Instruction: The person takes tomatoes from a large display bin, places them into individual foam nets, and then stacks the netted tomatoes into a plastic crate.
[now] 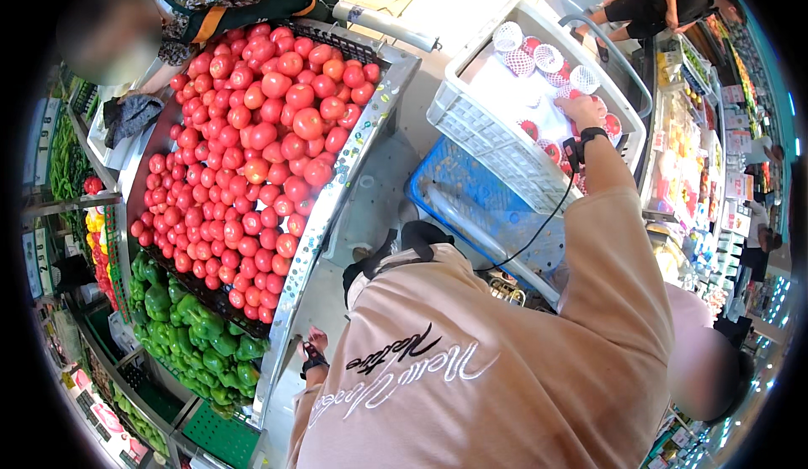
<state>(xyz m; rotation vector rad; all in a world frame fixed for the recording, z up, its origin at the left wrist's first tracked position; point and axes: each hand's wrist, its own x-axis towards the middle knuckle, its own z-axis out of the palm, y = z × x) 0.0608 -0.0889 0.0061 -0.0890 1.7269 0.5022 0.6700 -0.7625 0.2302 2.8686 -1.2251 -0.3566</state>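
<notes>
My right hand [584,112] reaches into a white plastic crate [499,128] and rests at a red tomato-like fruit [566,92] in a white foam net. Whether its fingers grip the fruit is hard to see. Several more net-wrapped red fruits [519,63] lie in the crate around a white liner [499,87]. My left hand [315,341] hangs low beside the metal edge of the produce stand [303,267]; its fingers are small and partly turned away. Black straps with devices circle both wrists, and a cable runs from the right one.
A heap of tomatoes [252,153] fills the stand to my left, with green bell peppers [189,330] below. The crate stands above a blue platform cart [486,185]. A person [233,1] is behind the tomatoes; another person [701,355] is close at my right.
</notes>
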